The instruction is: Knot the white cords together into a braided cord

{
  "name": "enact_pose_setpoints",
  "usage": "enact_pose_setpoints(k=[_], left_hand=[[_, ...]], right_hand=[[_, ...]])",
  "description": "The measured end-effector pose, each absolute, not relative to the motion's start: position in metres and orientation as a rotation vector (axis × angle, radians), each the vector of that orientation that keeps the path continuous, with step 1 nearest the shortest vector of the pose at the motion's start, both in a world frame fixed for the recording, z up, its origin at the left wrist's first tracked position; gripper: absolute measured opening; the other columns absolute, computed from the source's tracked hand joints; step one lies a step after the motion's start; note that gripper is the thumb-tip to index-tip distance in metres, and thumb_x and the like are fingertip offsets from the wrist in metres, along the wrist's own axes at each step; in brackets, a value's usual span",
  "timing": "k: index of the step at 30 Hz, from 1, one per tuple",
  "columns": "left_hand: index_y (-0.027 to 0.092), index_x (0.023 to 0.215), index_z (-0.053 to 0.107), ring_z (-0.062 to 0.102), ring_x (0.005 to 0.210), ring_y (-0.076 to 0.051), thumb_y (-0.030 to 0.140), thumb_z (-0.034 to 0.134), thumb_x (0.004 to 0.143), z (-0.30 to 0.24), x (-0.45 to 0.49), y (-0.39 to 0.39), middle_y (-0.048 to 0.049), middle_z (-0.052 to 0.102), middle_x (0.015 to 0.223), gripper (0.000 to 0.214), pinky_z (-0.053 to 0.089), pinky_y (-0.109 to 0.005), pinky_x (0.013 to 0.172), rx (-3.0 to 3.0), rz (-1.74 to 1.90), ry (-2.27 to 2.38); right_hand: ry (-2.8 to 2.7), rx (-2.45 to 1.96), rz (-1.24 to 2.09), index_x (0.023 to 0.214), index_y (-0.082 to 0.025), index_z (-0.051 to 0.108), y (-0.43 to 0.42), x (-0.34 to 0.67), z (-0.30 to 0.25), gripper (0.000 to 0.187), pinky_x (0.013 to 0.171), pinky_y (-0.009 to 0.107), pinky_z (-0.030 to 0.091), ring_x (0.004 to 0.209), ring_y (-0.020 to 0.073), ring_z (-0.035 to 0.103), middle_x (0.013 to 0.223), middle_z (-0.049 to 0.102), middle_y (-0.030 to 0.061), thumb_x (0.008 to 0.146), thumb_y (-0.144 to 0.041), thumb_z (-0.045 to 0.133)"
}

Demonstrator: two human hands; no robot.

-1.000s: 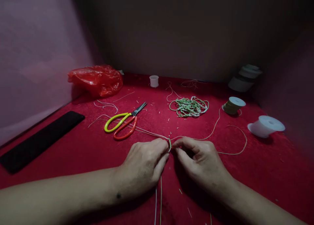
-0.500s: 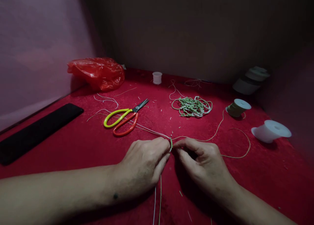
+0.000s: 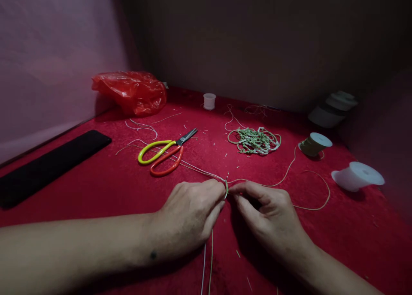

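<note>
My left hand [image 3: 189,215] and my right hand [image 3: 270,218] meet at the middle of the red cloth, fingers pinched together on a small knotted bit of green-and-white cord [image 3: 226,188]. Thin cords run from that knot: two strands [image 3: 207,260] trail down toward me under my left hand, others lead left to the scissors, and a tan cord [image 3: 289,166] loops right toward the tan spool [image 3: 314,144]. Both hands are closed on the cord.
Yellow-and-orange scissors [image 3: 164,154] lie left of centre. A coil of braided green cord [image 3: 255,140] sits behind the hands. A white spool [image 3: 357,176] lies at right, a small white reel [image 3: 209,100] at the back, a red plastic bag [image 3: 131,91] and a black flat case [image 3: 48,166] at left.
My hands have stayed pinched on the knot. The camera has tilted slightly, shifting the whole scene a little right and up.
</note>
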State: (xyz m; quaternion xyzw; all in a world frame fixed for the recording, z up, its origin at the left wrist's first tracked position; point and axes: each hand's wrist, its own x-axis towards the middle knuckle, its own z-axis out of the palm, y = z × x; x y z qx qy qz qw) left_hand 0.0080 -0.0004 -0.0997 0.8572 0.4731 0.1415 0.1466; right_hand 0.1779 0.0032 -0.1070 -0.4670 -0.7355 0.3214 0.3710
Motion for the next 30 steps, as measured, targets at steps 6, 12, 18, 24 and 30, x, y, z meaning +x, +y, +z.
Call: enact_pose_setpoints(k=[6, 12, 18, 24, 30], left_hand=[[0.02, 0.075, 0.047, 0.043, 0.052, -0.01, 0.021, 0.039, 0.085, -0.1001, 0.0071, -0.0015, 0.0023, 0.051, 0.062, 0.013, 0.026, -0.025, 0.05, 2.481, 0.425, 1.354], [0.019, 0.073, 0.046, 0.042, 0.052, -0.01, 0.02, 0.039, 0.085, -0.1, 0.0072, -0.002, 0.0026, 0.05, 0.062, 0.014, 0.026, -0.025, 0.05, 2.495, 0.45, 1.348], [0.019, 0.073, 0.046, 0.041, 0.052, -0.01, 0.019, 0.04, 0.085, -0.0997, 0.0074, -0.0013, 0.0027, 0.049, 0.062, 0.014, 0.026, -0.025, 0.05, 2.494, 0.466, 1.339], [0.019, 0.073, 0.046, 0.041, 0.052, -0.01, 0.02, 0.04, 0.085, -0.1, 0.007, -0.002, 0.003, 0.049, 0.062, 0.014, 0.025, -0.025, 0.05, 2.491, 0.465, 1.334], [0.019, 0.072, 0.045, 0.041, 0.053, -0.01, 0.018, 0.038, 0.085, -0.0991, 0.0075, -0.0017, 0.0028, 0.049, 0.063, 0.015, 0.026, -0.025, 0.051, 2.497, 0.455, 1.324]], right_hand=[[-1.882, -1.188, 0.829, 0.085, -0.022, 0.069, 0.0029, 0.1784, -0.1078, 0.025, 0.062, 0.022, 0.049, 0.064, 0.0137, 0.063, 0.068, 0.067, -0.0008, 0.076, -0.008, 0.05], [-1.891, -1.184, 0.822, 0.087, -0.021, 0.069, 0.0035, 0.1781, -0.1069, 0.025, 0.063, 0.022, 0.049, 0.064, 0.0131, 0.063, 0.068, 0.067, -0.0015, 0.076, -0.009, 0.05], [-1.883, -1.178, 0.821, 0.087, -0.021, 0.069, 0.0029, 0.178, -0.107, 0.024, 0.063, 0.023, 0.049, 0.065, 0.0128, 0.063, 0.069, 0.067, -0.0015, 0.076, -0.009, 0.051], [-1.86, -1.177, 0.809, 0.088, -0.021, 0.068, 0.0034, 0.1778, -0.1072, 0.025, 0.066, 0.022, 0.05, 0.068, 0.0123, 0.064, 0.072, 0.068, -0.0016, 0.076, -0.008, 0.051], [-1.866, -1.171, 0.808, 0.087, -0.021, 0.068, 0.0034, 0.1774, -0.1076, 0.024, 0.066, 0.021, 0.05, 0.069, 0.012, 0.064, 0.069, 0.067, -0.0025, 0.077, -0.008, 0.051]])
